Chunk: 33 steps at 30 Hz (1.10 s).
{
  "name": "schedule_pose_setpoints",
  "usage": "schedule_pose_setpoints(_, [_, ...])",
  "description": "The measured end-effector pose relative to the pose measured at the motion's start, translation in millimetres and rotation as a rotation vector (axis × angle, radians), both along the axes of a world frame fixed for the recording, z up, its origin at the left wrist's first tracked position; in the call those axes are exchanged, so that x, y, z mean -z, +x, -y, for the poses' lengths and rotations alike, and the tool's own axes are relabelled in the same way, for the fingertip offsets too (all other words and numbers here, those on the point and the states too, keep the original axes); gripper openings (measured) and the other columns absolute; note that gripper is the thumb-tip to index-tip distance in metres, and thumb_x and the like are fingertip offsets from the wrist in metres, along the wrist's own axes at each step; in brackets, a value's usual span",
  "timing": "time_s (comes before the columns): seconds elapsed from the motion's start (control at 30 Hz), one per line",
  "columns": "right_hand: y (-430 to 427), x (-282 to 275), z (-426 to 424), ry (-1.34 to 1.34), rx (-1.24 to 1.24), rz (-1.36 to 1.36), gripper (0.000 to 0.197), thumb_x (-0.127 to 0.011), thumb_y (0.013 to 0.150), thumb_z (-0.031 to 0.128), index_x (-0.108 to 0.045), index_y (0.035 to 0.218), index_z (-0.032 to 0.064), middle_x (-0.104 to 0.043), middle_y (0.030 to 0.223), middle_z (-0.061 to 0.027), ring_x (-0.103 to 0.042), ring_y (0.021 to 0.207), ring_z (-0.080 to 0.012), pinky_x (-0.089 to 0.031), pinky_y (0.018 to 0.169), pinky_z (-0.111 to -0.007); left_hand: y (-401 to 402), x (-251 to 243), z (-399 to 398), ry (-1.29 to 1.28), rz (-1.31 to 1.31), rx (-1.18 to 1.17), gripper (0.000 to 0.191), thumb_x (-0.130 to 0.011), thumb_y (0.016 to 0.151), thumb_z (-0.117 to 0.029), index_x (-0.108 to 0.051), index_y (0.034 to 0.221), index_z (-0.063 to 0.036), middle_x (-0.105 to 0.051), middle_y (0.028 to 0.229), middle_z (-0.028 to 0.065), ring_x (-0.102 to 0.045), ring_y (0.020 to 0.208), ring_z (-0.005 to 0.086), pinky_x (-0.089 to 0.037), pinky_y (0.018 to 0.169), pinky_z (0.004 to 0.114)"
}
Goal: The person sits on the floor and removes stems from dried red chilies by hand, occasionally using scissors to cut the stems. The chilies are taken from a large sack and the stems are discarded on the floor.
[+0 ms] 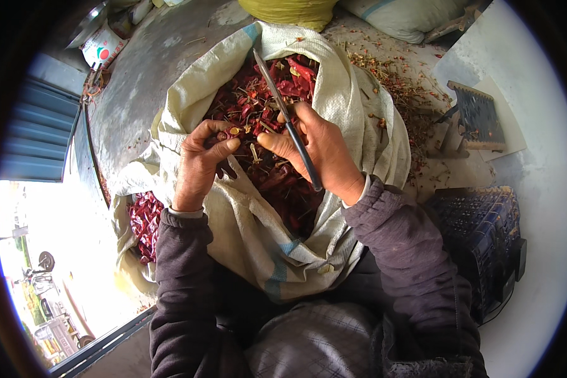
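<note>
A large woven plastic sack [245, 208] stands open before me, its rim rolled outward, with dried red chili peppers [283, 182] and loose stems inside. Over its mouth, my left hand [200, 158] pinches a dried chili [227, 134] between thumb and fingers. Close by on the right is my right hand [314, 146], closed around a pair of long slim scissors or a similar blade tool [276, 94] with a black handle; which of these it is, I cannot tell. The metal part points up and away across the sack. The right fingertips are partly hidden behind the tool.
A second sack at the left holds glossy red chilies [145, 227]. Stem scraps [397, 90] litter the floor at the right, near a small wooden stool-like object [479, 118] and a blue plastic crate [477, 231]. Full sacks [401, 16] and a white bucket [101, 47] stand farther back.
</note>
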State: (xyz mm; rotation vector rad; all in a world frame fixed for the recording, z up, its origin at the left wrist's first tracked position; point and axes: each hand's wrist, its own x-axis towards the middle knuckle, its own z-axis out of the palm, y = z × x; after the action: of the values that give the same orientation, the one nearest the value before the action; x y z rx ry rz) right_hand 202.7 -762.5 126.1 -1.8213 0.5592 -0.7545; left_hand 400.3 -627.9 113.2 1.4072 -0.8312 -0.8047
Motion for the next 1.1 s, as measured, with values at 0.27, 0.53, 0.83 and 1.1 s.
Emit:
schedule_pose_setpoints(0.27, [16.3,7.1,-5.9,0.237,-0.027,0.009,0.049,-0.088,0.084,0.029,-0.056,0.107,-0.0003,-0.068,0.078,-0.0037,-0.064,0.071,-0.0098,-0.052,0.065,-0.028,-15.1,-4.0,7.5,0.140,0.161,-0.012,0.035,-0.079,0.085,-0.001,-0.063,0.116,-0.0030,-0.069,0.100,0.0008,-0.063,0.086,0.0079,-0.053,0.076,0.024])
schedule_pose_setpoints(0.53, [24.6,11.4,-0.8,0.141,0.024,0.046,0.048,-0.084,0.077,0.022,-0.059,0.111,-0.0023,-0.064,0.080,-0.0047,-0.064,0.071,-0.0131,-0.053,0.068,-0.029,-15.8,-0.2,5.6,0.156,0.253,0.045,0.032,-0.080,0.090,-0.014,-0.069,0.117,-0.0021,-0.066,0.083,-0.0028,-0.059,0.075,0.0051,-0.050,0.067,0.024])
schedule_pose_setpoints(0.83, [27.6,12.1,-11.2,0.028,0.017,0.081,0.036,-0.074,0.078,0.013,-0.055,0.106,-0.0002,-0.068,0.074,-0.0158,-0.070,0.070,-0.0381,-0.055,0.066,-0.044,-26.7,-4.9,9.1,0.104,-0.140,0.008,0.027,-0.062,0.106,-0.019,-0.071,0.128,-0.0050,-0.064,0.078,-0.0054,-0.053,0.060,0.0021,-0.043,0.053,0.019])
schedule_pose_setpoints(1.1, [30.7,7.9,-13.7,-0.066,0.002,-0.027,0.047,-0.080,0.085,0.031,-0.054,0.110,0.0007,-0.069,0.084,-0.0195,-0.069,0.078,-0.0411,-0.054,0.070,-0.047,-22.5,-0.3,10.6,-0.015,0.299,-0.010,0.029,-0.057,0.109,-0.019,-0.065,0.133,-0.0045,-0.064,0.096,-0.0026,-0.057,0.085,0.0051,-0.049,0.077,0.022])
